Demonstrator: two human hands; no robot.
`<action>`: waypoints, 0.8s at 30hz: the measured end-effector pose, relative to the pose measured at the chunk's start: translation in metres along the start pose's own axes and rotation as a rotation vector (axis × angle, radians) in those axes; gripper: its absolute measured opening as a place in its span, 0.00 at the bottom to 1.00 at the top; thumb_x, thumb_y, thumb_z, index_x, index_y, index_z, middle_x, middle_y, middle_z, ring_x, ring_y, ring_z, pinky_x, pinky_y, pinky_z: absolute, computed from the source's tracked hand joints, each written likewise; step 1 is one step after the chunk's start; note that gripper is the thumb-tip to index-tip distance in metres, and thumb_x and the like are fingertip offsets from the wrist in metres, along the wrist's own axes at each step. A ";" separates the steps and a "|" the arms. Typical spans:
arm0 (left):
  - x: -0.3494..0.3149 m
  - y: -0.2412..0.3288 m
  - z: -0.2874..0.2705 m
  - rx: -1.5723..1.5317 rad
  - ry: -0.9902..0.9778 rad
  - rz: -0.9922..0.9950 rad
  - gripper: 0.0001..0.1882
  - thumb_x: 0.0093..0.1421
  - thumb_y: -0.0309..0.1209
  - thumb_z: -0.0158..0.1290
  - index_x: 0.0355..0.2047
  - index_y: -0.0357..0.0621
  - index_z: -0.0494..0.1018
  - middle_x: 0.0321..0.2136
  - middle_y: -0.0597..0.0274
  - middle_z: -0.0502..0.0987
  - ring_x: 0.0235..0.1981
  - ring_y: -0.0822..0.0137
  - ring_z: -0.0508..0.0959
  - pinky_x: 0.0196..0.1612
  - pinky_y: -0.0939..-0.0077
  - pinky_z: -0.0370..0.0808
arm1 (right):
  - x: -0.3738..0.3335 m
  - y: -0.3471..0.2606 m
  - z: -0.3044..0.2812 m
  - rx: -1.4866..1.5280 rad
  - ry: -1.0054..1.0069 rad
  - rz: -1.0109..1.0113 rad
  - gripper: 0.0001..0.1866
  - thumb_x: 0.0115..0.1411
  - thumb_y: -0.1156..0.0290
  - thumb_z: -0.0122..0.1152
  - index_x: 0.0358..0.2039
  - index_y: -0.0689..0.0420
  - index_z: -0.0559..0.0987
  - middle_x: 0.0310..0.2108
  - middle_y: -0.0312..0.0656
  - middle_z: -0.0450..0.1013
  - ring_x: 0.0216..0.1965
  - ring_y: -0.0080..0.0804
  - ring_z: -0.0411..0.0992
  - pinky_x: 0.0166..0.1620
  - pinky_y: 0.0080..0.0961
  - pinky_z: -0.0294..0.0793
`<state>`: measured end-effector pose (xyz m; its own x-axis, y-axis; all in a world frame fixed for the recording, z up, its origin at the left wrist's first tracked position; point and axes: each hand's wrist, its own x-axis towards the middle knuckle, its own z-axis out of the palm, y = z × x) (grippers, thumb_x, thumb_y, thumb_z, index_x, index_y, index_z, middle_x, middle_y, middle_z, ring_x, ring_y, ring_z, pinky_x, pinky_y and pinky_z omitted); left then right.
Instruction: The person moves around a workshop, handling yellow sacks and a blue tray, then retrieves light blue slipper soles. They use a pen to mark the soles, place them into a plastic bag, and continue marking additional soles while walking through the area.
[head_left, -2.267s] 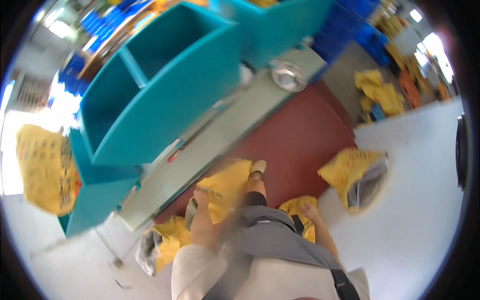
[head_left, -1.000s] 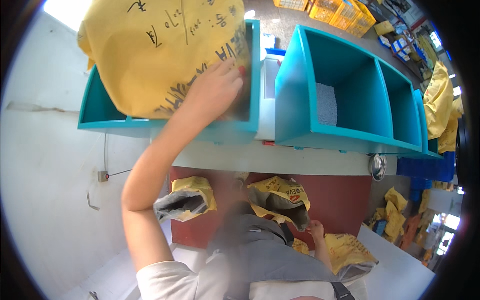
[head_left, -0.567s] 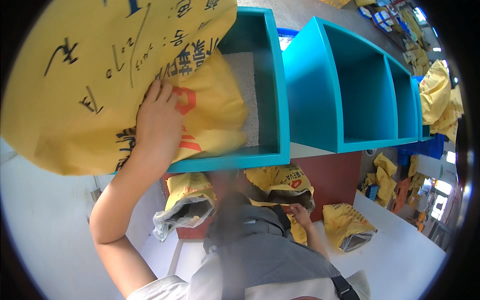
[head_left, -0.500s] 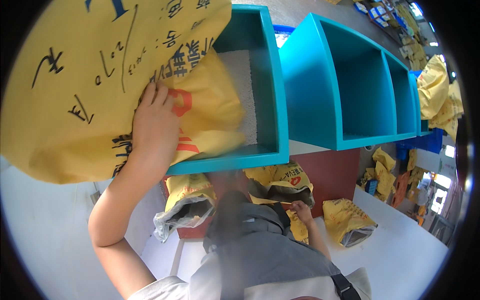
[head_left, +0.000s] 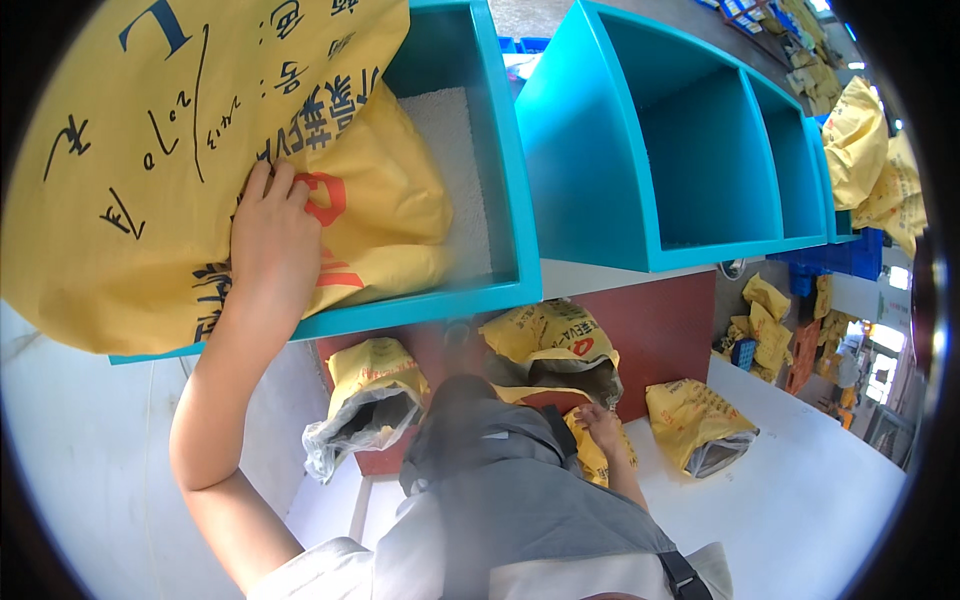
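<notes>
A large yellow printed bag point(head_left: 130, 270) lies over the left part of a teal bin point(head_left: 505, 170). Pale granules point(head_left: 450, 150) cover the bin's floor beside the bag. My left hand point(head_left: 275, 235) is closed on a fold of this bag, its fingers bent at the crease. Low in the middle, my right hand point(head_left: 600, 428) is just below the mouth of an open yellow bag point(head_left: 550, 335). Its fingers look loosely apart, with nothing visible in them. Another yellow bag point(head_left: 603, 462) shows partly behind that hand.
Right of the bin stands a second teal bin point(head_left: 580, 150) with a divider. An open yellow bag with a clear liner point(head_left: 375, 365) is at lower left, another yellow bag point(head_left: 690, 415) at right on a white surface point(head_left: 800, 450). More yellow bags point(head_left: 855, 145) are piled at far right.
The whole view has shifted, so bins and bags appear farther left and up. My left hand stays on the large bag. My right hand is slightly farther from the open bag's mouth.
</notes>
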<state>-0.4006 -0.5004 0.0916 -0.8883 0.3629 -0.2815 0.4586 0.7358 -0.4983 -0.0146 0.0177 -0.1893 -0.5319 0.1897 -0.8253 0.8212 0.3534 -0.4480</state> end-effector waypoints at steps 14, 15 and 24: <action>-0.061 0.169 -0.128 -0.918 1.023 0.171 0.07 0.61 0.20 0.56 0.40 0.38 0.76 0.37 0.51 0.79 0.39 0.52 0.79 0.42 0.66 0.74 | -0.009 0.157 -0.016 0.298 0.118 -0.142 0.14 0.71 0.65 0.53 0.50 0.61 0.75 0.41 0.41 0.80 0.40 0.29 0.78 0.43 0.28 0.77; -0.066 0.213 -0.133 -1.072 0.947 0.146 0.06 0.61 0.21 0.56 0.39 0.38 0.76 0.36 0.53 0.79 0.37 0.54 0.79 0.41 0.67 0.74 | -0.003 0.179 -0.020 0.280 0.137 -0.134 0.14 0.71 0.65 0.53 0.50 0.60 0.75 0.41 0.41 0.80 0.40 0.28 0.77 0.43 0.28 0.78; -0.074 0.704 -0.017 -0.848 -0.308 0.394 0.56 0.53 0.51 0.65 0.70 0.36 0.47 0.59 0.35 0.68 0.60 0.37 0.68 0.62 0.48 0.65 | -0.078 0.495 -0.077 0.178 0.273 0.012 0.13 0.69 0.64 0.55 0.42 0.61 0.79 0.37 0.42 0.80 0.36 0.32 0.78 0.40 0.32 0.78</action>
<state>-0.0126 0.0006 -0.2240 -0.5752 0.5936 -0.5629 0.4426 0.8045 0.3962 0.4178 0.2481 -0.3201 -0.5378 0.4405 -0.7188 0.8383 0.1887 -0.5116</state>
